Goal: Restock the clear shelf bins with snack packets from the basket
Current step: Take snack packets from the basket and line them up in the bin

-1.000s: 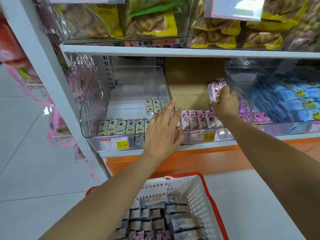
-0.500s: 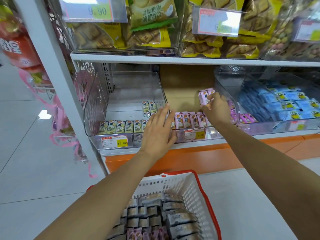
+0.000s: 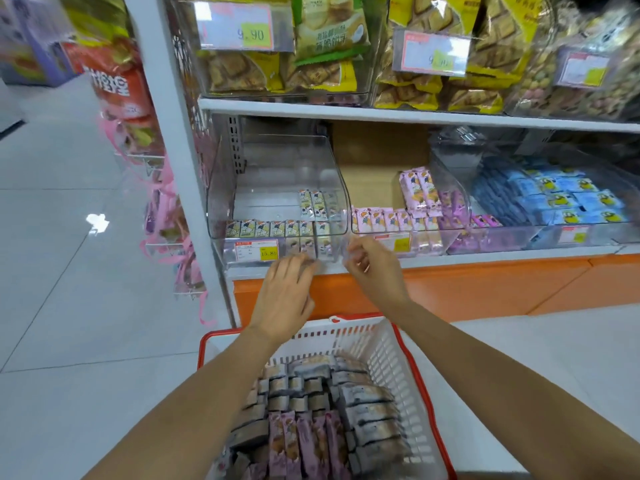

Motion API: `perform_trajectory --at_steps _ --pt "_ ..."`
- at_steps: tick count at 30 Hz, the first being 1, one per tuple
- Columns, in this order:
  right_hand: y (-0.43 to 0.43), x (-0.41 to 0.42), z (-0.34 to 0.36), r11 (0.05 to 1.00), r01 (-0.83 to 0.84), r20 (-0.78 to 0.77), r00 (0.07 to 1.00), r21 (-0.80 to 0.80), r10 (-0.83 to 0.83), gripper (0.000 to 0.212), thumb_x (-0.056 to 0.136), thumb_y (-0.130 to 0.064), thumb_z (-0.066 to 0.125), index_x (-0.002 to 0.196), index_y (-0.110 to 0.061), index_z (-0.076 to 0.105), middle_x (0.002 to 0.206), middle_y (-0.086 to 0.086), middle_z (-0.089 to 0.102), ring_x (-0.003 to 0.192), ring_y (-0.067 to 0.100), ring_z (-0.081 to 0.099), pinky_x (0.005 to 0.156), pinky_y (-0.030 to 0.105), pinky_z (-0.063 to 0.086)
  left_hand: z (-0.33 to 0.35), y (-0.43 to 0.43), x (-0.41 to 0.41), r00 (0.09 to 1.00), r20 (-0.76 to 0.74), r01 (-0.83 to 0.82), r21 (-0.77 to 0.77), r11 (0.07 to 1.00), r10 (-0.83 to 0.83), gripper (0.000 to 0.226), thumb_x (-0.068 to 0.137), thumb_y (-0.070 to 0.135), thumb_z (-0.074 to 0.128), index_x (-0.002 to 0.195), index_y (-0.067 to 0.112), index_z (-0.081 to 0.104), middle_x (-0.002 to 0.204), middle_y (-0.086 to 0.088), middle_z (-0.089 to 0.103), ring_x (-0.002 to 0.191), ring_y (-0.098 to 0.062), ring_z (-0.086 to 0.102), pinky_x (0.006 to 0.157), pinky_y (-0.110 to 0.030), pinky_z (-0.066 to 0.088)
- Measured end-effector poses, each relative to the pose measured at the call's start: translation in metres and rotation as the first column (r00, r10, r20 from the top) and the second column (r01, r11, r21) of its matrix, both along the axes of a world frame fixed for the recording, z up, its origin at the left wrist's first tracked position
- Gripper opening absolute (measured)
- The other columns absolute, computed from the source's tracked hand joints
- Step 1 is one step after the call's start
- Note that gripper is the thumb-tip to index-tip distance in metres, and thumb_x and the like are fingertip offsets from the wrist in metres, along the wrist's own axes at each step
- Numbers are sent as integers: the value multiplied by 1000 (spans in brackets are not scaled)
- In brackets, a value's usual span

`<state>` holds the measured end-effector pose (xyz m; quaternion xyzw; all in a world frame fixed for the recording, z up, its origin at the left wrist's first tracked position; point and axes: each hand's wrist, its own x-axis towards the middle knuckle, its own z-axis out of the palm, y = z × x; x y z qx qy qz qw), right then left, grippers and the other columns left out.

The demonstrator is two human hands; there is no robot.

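The snack packets lie packed in the basket at the bottom of my view. Most are grey-brown ones in rows, their long sides running left to right. A clump of pink packets sits nearest me, long axes pointing from me toward the shelf. Both grips hang above the basket's far rim, just in front of the bins, so the stock lies below them and back toward me. My left grip is the lower of the two, and I judge it nearer the packets. Its fingertips are blurred, so I cannot tell whether they pinch anything. My right grip has loosely curled fingers with nothing in them. Beyond, the left bin holds few green packets, and the middle bin holds a pink row.
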<state>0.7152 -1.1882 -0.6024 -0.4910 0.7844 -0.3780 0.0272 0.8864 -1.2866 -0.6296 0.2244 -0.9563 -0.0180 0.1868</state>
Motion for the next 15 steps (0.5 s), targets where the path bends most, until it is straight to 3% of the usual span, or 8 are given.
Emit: perform_trajectory --at_steps 4,7,10,12,15 --pt "4 36 -44 991 -62 36 998 120 58 20 90 -24 67 108 -16 60 84 -5 56 71 12 56 64 29 50 -35 -5 31 996 80 -36 50 998 32 53 72 19 71 124 13 60 117 -9 58 109 -30 52 95 -43 43" --pt "9 56 -82 971 -82 69 995 225 68 22 91 -25 65 111 -17 60 90 -6 57 74 11 55 67 33 51 -67 -8 51 971 229 -94 110 989 67 55 77 25 73 129 15 58 126 -12 59 117 -32 50 101 -48 42" --pt "14 72 -120 912 -109 107 992 395 72 22 94 -31 60 113 -18 57 95 -2 58 77 15 56 70 37 51 -93 -11 65 905 417 -178 186 966 87 67 93 31 55 153 17 27 160 -10 23 147 -32 18 121 -46 13" --pt "18 80 -141 842 -115 113 991 527 64 24 97 -34 55 117 -20 54 102 0 60 81 14 57 68 31 48 -103 -14 70 867 489 -223 202 954 99 71 99 36 46 157 19 9 164 -7 3 151 -28 0 123 -44 1" --pt "26 95 -172 744 -160 150 985 649 82 25 98 -31 51 119 -18 53 107 3 62 84 16 57 68 27 43 -118 -18 75 838 531 -271 209 940 123 72 102 38 41 157 19 0 165 -6 -6 151 -26 -7 123 -44 -4"
